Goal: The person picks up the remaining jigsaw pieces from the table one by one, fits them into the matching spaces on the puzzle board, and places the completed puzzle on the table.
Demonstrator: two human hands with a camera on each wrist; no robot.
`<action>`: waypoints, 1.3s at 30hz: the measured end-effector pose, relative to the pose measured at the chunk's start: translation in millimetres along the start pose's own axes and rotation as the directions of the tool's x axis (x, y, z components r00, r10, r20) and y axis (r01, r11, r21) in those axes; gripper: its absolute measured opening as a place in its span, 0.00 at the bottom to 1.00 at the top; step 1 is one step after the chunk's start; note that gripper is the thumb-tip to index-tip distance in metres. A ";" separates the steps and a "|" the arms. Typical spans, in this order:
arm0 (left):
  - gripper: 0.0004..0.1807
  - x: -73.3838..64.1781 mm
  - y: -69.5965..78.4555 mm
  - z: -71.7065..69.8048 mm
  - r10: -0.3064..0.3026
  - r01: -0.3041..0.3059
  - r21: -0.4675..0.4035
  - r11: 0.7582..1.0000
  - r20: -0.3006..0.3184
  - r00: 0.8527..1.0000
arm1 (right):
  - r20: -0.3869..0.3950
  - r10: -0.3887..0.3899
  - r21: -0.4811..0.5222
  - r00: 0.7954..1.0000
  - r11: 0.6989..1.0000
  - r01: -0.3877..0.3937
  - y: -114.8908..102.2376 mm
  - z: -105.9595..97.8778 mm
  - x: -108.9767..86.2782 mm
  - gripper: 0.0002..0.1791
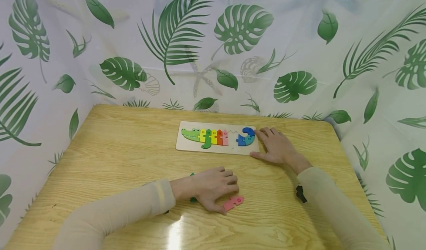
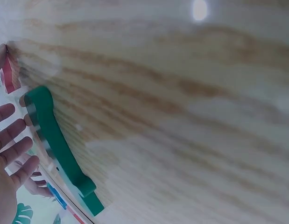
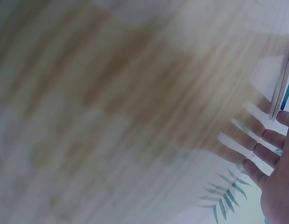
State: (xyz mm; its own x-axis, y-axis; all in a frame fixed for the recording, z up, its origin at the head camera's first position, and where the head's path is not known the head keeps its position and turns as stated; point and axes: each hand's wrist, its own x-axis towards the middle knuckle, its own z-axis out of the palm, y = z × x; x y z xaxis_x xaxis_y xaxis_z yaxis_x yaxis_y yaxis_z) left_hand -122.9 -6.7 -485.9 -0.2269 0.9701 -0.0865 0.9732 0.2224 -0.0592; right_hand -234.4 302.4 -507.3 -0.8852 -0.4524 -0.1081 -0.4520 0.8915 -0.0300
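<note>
A wooden crocodile puzzle board [image 1: 183, 145] lies near the table's far side. In it sit a green head piece [image 1: 190, 134], several coloured body pieces [image 1: 213, 137] and a blue tail [image 1: 247, 139], with bare wood between body and tail. My right hand [image 1: 279, 146] rests at the board's right end, thumb and fingers spread along its edge. Nearer me, my left hand [image 1: 214, 185] reaches over the table, its thumb touching a loose pink puzzle piece [image 1: 237, 202]; the fingers look extended. Partly hidden under the left wrist is a loose green piece [image 2: 60, 144].
The wood-grain table [image 1: 133, 142] meets a leaf-printed cloth backdrop [image 1: 199, 57] at the back and sides. A small black object [image 1: 301, 194] shows beside the right sleeve.
</note>
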 end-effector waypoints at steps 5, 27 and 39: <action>0.44 2.8 -2.8 1.0 -0.001 0.002 -0.044 0.999 0.019 1.000 | 0.003 0.002 -0.003 1.000 1.000 -0.002 -0.5 -0.5 0.4 0.60; 0.44 12.3 0.9 -1.4 0.001 -0.001 -0.009 1.000 0.015 1.000 | -0.006 -0.007 -0.007 1.000 1.000 0.007 1.1 1.9 1.3 0.60; 0.44 15.7 0.8 -0.7 -0.003 0.003 -0.001 1.000 0.023 1.000 | -0.009 -0.002 -0.001 1.000 1.000 0.002 1.2 1.6 0.6 0.60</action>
State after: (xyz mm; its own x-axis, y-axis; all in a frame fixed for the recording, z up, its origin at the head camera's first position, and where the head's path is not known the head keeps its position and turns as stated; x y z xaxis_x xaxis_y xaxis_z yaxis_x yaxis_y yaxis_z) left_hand -125.6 8.8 -486.6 -0.2302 0.9670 -0.1091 0.9726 0.2250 -0.0580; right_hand -235.3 303.2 -508.9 -0.8854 -0.4543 -0.0989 -0.4537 0.8907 -0.0294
